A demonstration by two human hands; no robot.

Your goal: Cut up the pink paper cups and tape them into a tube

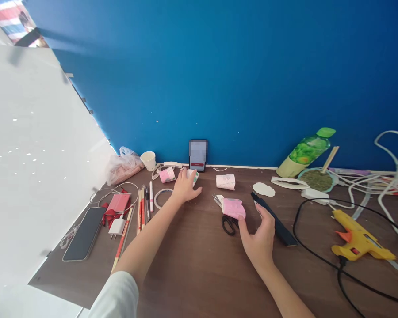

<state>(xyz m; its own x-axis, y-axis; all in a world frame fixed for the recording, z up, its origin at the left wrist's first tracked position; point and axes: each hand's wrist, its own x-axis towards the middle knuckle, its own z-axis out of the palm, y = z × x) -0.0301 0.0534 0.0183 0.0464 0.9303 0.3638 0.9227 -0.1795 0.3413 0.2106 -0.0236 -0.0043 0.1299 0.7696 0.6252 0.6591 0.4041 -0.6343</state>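
My left hand [185,187] reaches to the back of the table, fingers stretched and thumb apart, over a small white and green paper piece [194,176] that it partly hides. Whether it grips that piece is unclear. My right hand [261,232] is open, its thumb tip at the edge of a pink paper cup piece [234,207]. This pink piece lies over black-handled scissors [228,225], covering part of them. Behind it a whitish paper roll or cup [225,181] lies on its side. Another pink piece [167,175] is left of my left hand.
A phone [198,154] leans on the blue wall. A dark flat bar [278,223] lies beside my right hand. Rightward are a yellow glue gun [360,238], looping cables and a tilted green bottle [307,152]. Leftward are pens, another phone [85,234] and a white cup [148,160].
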